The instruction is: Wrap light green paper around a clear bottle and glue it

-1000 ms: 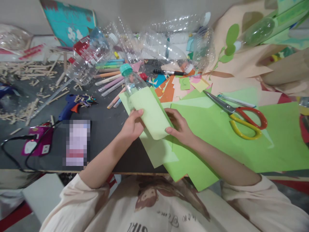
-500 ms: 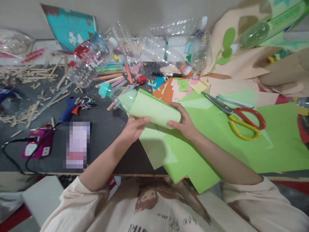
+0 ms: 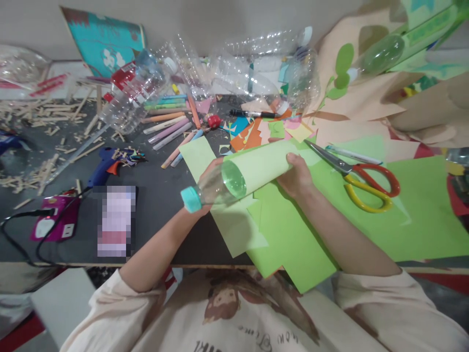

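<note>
Bottle [image 3: 216,188] and paper wrap [image 3: 262,166] sit together just above the bench [image 3: 161,195], near its middle and slightly toward six o'clock, held off the surface by both hands. The bottle lies nearly level, its turquoise cap [image 3: 191,199] pointing toward eight o'clock and its body running up toward two o'clock inside the pale green sheet, which curls round it as a loose tube. The left hand [image 3: 210,183] is mostly hidden behind the clear plastic, fingers closed around the neck end, seemingly to steady the bottle while the paper is kept from unrolling. The right hand [image 3: 298,176] is clamped on the far end of the tube, thumb on top, pinning the overlapping edge. The bottle looks small, transparent with a greenish tint from the paper behind it; the wrap covers all but the shoulder and cap. Beneath the hands lie overlapping green sheets [image 3: 293,230], probably kept there as stock. At three o'clock the scissors [image 3: 361,178], red and yellow handled, rest closed on the green paper within easy reach. At nine o'clock a blue glue gun [image 3: 104,164] lies on the dark bench, and coloured markers [image 3: 170,129] are scattered at eleven o'clock before a heap of empty clear bottles [image 3: 238,68].
</note>
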A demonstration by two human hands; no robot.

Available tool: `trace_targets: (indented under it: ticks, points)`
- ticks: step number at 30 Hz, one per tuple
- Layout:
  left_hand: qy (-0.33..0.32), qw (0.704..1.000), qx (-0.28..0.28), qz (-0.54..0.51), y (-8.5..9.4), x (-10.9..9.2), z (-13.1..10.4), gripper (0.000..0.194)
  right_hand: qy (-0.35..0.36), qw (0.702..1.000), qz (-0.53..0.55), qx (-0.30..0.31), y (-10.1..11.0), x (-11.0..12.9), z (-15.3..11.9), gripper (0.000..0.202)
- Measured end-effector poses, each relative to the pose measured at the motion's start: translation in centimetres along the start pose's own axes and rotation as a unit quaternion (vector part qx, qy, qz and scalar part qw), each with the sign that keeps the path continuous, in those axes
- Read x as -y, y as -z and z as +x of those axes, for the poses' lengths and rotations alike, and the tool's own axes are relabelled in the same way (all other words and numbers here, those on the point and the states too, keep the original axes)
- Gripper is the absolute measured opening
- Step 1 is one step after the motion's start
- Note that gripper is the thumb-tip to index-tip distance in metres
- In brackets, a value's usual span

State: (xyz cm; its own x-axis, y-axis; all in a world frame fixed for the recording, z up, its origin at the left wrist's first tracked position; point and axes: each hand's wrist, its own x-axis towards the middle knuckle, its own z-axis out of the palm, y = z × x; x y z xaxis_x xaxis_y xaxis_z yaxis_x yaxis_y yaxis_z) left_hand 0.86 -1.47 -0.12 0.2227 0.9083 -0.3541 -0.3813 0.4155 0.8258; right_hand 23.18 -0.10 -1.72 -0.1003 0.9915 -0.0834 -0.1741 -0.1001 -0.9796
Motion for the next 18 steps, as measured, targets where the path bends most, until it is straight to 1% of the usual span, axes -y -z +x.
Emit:
trace_targets:
  ticks: [2,4,6,9,13,16,18]
  points:
    - [0.002,0.999,0.032,0.025,-0.1,-0.4,-0.1,0.039,0.006,1.0,0.002,-0.024,0.3,-0.2,0.2,0.078]
    - [-0.014,0.996,0.066,0.06,-0.3,-0.5,-0.2,0.033,0.013,0.999,0.005,-0.046,0.5,-0.6,0.2,0.076]
    - [-0.023,0.99,0.099,0.098,-0.4,-0.2,-0.3,0.035,0.018,0.998,0.007,-0.057,0.6,-1.1,0.2,0.072]
    - [-0.012,0.983,0.136,0.126,-0.5,0.3,-0.4,0.043,0.023,0.999,-0.005,-0.042,0.3,-1.4,-0.1,0.068]
    - [-0.011,0.98,0.162,0.115,-0.6,0.4,-0.6,0.046,0.038,0.998,-0.042,-0.028,-0.7,-1.6,-0.4,0.066]
    - [-0.041,0.976,0.168,0.129,-0.8,0.4,-0.7,0.047,0.037,0.997,-0.039,-0.05,-1.4,-1.8,-0.8,0.061]
    - [-0.059,0.973,0.166,0.15,-0.8,0.7,-0.8,0.048,0.023,0.997,-0.01,-0.07,-1.9,-1.9,-1.2,0.058]
